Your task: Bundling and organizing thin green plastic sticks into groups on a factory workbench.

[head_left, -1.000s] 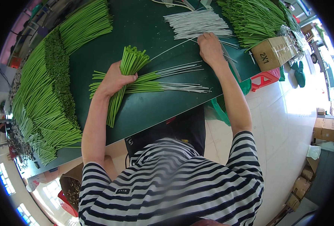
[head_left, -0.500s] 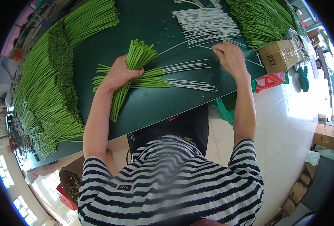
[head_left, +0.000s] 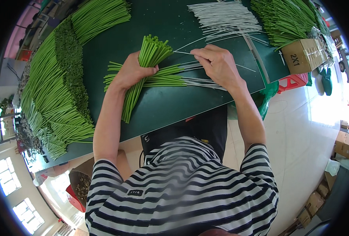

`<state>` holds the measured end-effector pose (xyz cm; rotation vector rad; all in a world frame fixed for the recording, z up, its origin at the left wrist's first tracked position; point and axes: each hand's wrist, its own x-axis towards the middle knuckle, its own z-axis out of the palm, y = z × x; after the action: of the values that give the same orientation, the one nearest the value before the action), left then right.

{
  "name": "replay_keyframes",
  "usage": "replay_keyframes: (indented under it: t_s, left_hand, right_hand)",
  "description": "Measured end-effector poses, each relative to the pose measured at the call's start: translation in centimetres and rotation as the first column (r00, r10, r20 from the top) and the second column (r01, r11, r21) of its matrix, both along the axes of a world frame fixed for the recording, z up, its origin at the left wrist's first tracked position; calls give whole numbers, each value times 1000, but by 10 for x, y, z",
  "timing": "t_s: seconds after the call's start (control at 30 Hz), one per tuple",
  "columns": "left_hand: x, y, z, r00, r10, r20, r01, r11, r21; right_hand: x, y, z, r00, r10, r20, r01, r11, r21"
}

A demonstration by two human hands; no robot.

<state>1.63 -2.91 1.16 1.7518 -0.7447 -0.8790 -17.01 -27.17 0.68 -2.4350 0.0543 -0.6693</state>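
Note:
My left hand is wrapped round a bundle of green stems, which stands tilted over the table with its cut ends up. In my right hand, a thin white rod is pinched between thumb and fingers, its tip close to the top of the bundle. Beneath both hands lie several green stems with white rods in their ends, pointing right. Behind the right hand is a pile of loose white rods.
Long rows of green stems cover the table's left side. More green stems are heaped at the far right, behind a cardboard box. A red plastic stool and a green bag are beside the dark green table.
My right hand has moved left from the white pile to the bundle, carrying a white rod. My left hand keeps its hold on the stems. The whole view has shifted slightly.

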Motion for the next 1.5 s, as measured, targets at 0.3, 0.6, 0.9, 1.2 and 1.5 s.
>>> replay_keyframes:
  t_s: [0.3, 0.6, 0.9, 1.2, 1.5]
  left_hand:
    - [-2, 1, 4, 1000, -8, 0, 8, 1000, 5]
    - [-2, 1, 3, 1000, 2, 11, -2, 1000, 17]
    - [-2, -1, 4, 1000, 0, 19, 0, 1000, 21]
    - [-1, 0, 2, 1000, -2, 28, 1, 1000, 23]
    - [-1, 1, 1, 1000, -8, 23, 8, 1000, 18]
  right_hand:
    - [8, 6, -7, 998, 39, -56, -40, 999, -32]
    - [8, 4, -3, 1000, 1, -22, -1, 1000, 4]
    - [1, 5, -5, 999, -36, -39, 35, 999, -12]
    - [6, 4, -7, 1000, 13, -26, -12, 999, 49]
    - [8, -1, -6, 999, 30, -28, -29, 999, 45]
